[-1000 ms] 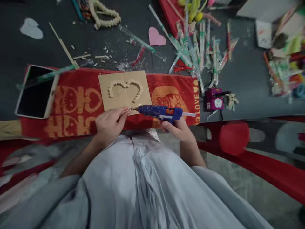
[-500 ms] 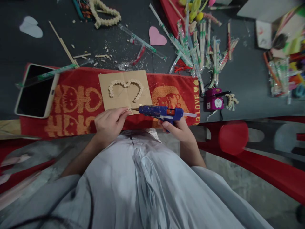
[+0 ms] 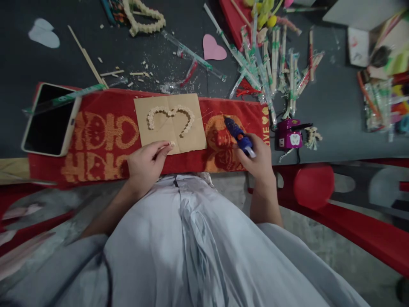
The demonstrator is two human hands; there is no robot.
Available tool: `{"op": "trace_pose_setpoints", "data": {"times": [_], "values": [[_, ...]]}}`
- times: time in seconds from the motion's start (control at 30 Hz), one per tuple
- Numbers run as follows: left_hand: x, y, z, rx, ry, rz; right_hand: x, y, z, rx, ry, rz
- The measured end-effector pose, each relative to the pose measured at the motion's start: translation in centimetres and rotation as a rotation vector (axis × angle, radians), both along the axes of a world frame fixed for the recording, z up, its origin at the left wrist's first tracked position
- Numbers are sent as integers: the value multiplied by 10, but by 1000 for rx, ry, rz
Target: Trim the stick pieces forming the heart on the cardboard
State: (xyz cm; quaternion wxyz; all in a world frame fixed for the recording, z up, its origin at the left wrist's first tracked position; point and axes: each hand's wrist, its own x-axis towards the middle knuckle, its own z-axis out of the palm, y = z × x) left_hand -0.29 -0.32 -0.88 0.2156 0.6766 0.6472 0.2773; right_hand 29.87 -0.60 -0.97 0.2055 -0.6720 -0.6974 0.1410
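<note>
Glue gun (image 3: pixel 237 134) newly diagonal, nozzle (image 3: pixel 226 120) forward-left

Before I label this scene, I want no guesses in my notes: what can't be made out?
- Head view: the trigger of the hot-glue gun, hidden by the right hand's grip.
- Head view: the exact shape of the pale piece, too small and partly covered by the left hand's grip.
- Head view: the top of the knobbly pale frame, cut off by the upper edge.
</note>
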Motion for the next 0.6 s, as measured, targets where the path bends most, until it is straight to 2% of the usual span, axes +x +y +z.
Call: {"op": "trace_pose_setpoints", "data": {"times": [0.07,0.17,0.23,0.33,0.47,0.6], "values": [[-1,0,-2,-28,12,18,4,5,-2,7,-154,-3],[-5,1,-6,-78,70,65,9,9,4,-76,-299,46],[-7,3,-8,-115,133,106,10,12,15,-117,-349,105],[-10,5,-10,-170,221,145,4,23,36,-83,-389,187],[-11,8,-12,-191,260,186,-27,54,52,-33,-389,418],[-10,10,-14,-139,307,206,-76,93,45,4,-301,700]]}}
